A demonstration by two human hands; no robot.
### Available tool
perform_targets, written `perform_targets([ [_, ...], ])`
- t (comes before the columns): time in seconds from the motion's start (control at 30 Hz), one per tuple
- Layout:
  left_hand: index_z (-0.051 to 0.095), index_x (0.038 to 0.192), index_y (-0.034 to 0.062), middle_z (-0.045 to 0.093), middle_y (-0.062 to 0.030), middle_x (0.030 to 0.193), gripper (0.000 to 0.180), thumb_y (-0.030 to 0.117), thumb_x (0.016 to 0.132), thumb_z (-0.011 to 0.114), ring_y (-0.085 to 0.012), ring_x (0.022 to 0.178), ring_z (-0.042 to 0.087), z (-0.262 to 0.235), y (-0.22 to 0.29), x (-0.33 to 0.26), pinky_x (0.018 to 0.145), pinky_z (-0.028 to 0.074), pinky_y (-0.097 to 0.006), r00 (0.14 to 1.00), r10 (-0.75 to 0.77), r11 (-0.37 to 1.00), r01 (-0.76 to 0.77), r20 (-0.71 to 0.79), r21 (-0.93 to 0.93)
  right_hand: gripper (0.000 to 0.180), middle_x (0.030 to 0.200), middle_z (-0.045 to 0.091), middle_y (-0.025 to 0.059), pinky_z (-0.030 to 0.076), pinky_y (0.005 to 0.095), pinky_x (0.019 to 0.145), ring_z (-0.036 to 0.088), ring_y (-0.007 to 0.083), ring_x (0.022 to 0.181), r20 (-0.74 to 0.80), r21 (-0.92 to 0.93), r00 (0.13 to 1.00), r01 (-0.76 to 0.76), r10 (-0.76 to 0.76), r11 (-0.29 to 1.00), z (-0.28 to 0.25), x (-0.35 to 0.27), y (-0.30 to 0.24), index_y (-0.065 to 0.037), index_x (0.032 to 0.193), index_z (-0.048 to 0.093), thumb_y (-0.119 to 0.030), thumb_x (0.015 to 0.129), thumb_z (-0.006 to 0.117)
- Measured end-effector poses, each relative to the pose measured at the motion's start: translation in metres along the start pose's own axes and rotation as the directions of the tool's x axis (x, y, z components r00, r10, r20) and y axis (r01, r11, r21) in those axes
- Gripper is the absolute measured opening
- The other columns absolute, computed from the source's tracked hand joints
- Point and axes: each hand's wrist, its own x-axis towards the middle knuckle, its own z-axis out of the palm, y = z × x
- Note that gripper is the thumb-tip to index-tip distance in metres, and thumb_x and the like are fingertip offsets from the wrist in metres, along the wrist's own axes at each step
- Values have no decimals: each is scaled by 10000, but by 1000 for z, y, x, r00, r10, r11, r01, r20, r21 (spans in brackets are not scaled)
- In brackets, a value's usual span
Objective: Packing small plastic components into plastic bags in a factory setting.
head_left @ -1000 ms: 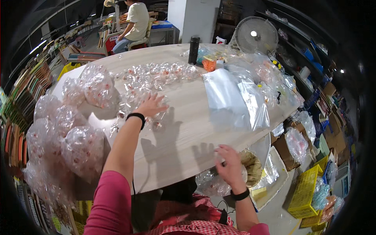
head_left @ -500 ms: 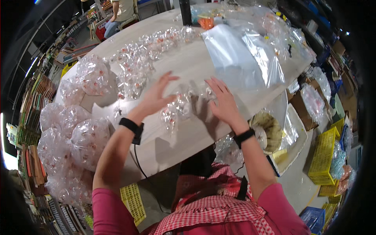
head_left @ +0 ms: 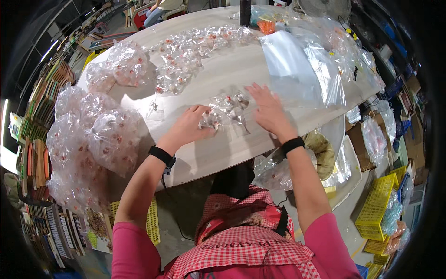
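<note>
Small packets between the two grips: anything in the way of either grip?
Nothing visible. The small packets lie on the tabletop between the left grip and right grip, right by the fingers of both. Actual contact: can't tell.

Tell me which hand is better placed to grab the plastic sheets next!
Probably the right hand: it is open and close beside the plastic sheets. The left hand is farther away, on the other side of the small packets.
</note>
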Motion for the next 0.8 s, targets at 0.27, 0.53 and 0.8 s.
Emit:
perform_targets([
  [0.27, 636, 1043, 26, 613, -139, 1057, 332, 141, 755, 753, -303, 953, 608, 16, -13, 7, 816, 520, -371, 997, 4, 1000, -5, -77, -13, 612, 1485, 327, 181, 264, 604, 1065, 248, 447, 1376, 176, -11, 975, 143, -139, 990, 42, 25, -72, -219, 1408, 415, -448, 865, 580],
  [0.53, 624, 1165, 66, 582, -171, 1221, 408, 197, 792, 726, -327, 1174, 536, -67, -70, 51, 1005, 414, -388, 996, 15, 997, -7, -92, 83, 292, 1093, 549, 104, 447, 488, 777, 512, 356, 1053, -119, -151, 953, 261, -280, 953, 53, -13, -69, -242, 1068, 600, -231, 783, 660],
  [0.8, 233, 1510, 257, 87, -245, 1556, 986, 717, 721, 603, -476, 1421, 87, -73, -165, 75, 1138, 151, -549, 788, -589, 794, 605, -180, 52, 334, 913, 585, 102, 501, 344, 699, 603, 282, 828, -136, 330, 986, -50, 100, 943, -7, -84, -6, -143, 1138, 624, -118, 806, 651],
])
